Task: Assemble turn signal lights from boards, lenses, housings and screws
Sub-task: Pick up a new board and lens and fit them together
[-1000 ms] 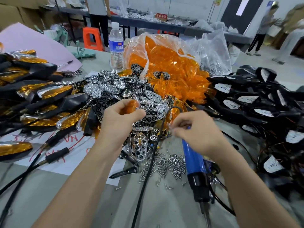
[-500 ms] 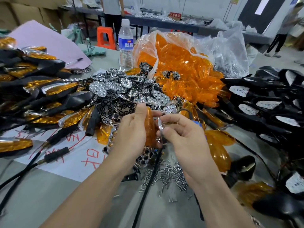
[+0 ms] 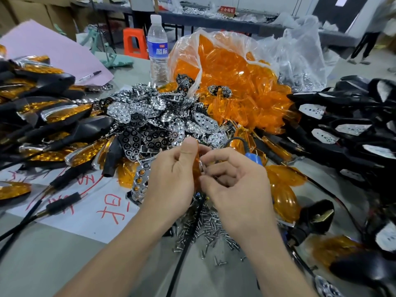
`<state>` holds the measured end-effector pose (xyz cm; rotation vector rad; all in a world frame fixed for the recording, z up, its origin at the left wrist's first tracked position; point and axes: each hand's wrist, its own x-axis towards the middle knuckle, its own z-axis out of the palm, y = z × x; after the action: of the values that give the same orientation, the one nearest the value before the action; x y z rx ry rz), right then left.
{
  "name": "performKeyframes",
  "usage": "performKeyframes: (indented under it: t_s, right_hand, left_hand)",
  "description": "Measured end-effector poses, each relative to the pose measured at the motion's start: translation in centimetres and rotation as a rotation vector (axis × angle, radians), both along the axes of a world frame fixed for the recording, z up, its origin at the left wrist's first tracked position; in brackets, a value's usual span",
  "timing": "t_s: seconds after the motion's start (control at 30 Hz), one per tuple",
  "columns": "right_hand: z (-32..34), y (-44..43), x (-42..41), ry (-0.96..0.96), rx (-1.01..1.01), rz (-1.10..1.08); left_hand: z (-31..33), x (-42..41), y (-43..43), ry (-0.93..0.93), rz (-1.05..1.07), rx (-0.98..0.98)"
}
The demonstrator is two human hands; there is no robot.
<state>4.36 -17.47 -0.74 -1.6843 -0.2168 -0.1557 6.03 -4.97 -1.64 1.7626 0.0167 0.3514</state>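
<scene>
1. The left hand (image 3: 171,179) curls round an amber lens (image 3: 196,174) and holds it on edge, with the thumb raised above the lens's top rim.
2. The right hand (image 3: 237,189) meets it from the right. Its fingertips pinch a thin chrome piece (image 3: 202,166) against the edge of the lens, and the piece is too small to name more closely.
3. Both hands are above the near edge of the chrome reflector pile (image 3: 150,116), with the screws (image 3: 210,230) scattered just below them.
4. A black cable (image 3: 184,243) runs toward the viewer between the forearms and crosses the screws.
5. The blue screwdriver handle (image 3: 252,158) shows just behind the right hand's knuckles.
6. On the left, finished lights (image 3: 53,116) are stacked up to the reflector pile. Their stalks lie across the white paper (image 3: 85,209), which bears red writing.
7. On the right, loose amber lenses (image 3: 282,189) and a black housing (image 3: 315,217) lie near the right wrist. Behind them, a heap of housings (image 3: 347,125) reaches the frame edge.
8. Behind the hands, the bag of lenses (image 3: 231,82) spills forward, and a water bottle (image 3: 158,50) stands just to its left.
9. Bare grey table (image 3: 53,264) shows at the near left, below the paper's edge.
</scene>
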Motion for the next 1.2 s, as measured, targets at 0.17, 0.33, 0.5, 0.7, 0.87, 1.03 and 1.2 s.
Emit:
performKeyframes:
  t_s: [0.17,0.33,0.5,0.7,0.87,1.03,1.2]
  right_hand:
    - [0.5,-0.5,0.3,-0.016,0.006,-0.065]
    - [0.4,-0.3,-0.1,-0.011,0.001,-0.067]
    - [0.4,-0.2,-0.2,-0.043,-0.009,-0.118]
    - [0.2,-0.2,-0.5,-0.105,-0.108,-0.084]
    - [-0.8,0.0,-0.6,-0.078,-0.124,-0.091]
    - [-1.3,0.6,-0.9,-0.152,-0.281,-0.161]
    - [-1.0,0.4,-0.7,-0.142,-0.291,-0.123]
  left_hand:
    - [0.1,0.2,-0.2,0.049,-0.013,-0.093]
    - [0.3,0.0,0.2,0.024,0.048,-0.045]
    - [0.7,-0.4,-0.1,0.017,0.022,-0.094]
    - [0.3,-0.4,0.3,0.002,0.077,0.010]
    - [0.2,-0.4,0.1,-0.004,0.132,0.038]
    - [0.0,-0.4,-0.7,-0.029,0.165,0.070]
    - [-0.1,-0.3,-0.4,-0.099,0.198,0.188]
